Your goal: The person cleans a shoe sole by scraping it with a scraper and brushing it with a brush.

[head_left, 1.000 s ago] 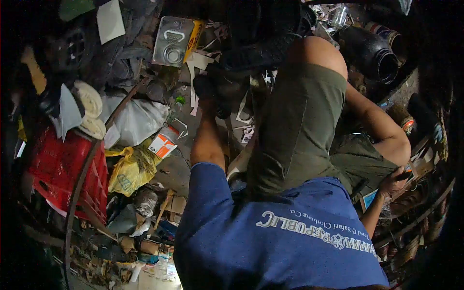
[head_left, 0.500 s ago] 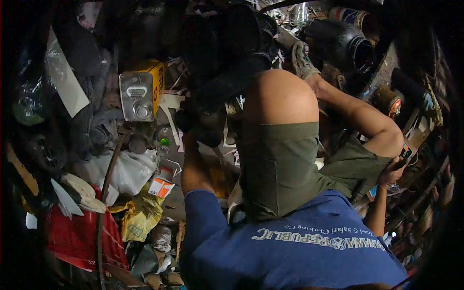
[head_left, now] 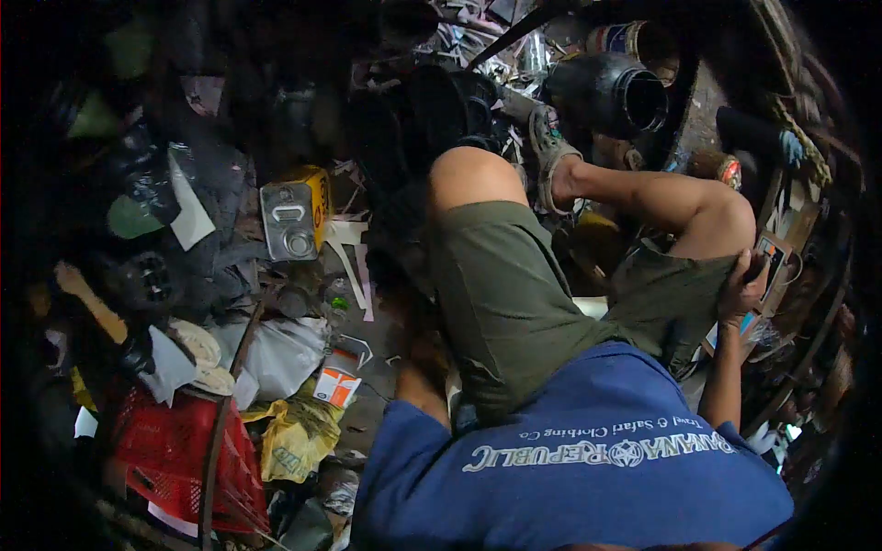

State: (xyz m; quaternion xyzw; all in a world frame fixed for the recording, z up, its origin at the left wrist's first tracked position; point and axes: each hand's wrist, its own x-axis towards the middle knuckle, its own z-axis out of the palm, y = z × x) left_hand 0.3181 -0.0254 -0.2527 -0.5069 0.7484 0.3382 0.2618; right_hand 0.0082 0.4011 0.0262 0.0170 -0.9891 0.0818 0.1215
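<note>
My right hand (head_left: 742, 292) is beside my bent right knee, its fingers curled around a small dark thing that I cannot make out. Close past its fingertips is a small box with an orange and dark face (head_left: 772, 257). My left forearm (head_left: 423, 376) reaches down beside my left thigh, and the hand at its end is lost in deep shadow. Left of that arm lie an orange and white box (head_left: 338, 378) and pale paper strips (head_left: 347, 257).
A yellow and silver tin (head_left: 294, 219) stands at left among dark cloth. Below are a white plastic bag (head_left: 285, 354), a yellow bag (head_left: 299, 441) and a red plastic crate (head_left: 184, 450). A dark wide-mouthed jar (head_left: 606, 96) lies at top, near my sandalled foot (head_left: 551, 151).
The view has shifted, so the tin and bags sit further right and lower. My left forearm has drawn back toward my thigh. My right hand stays by the knee.
</note>
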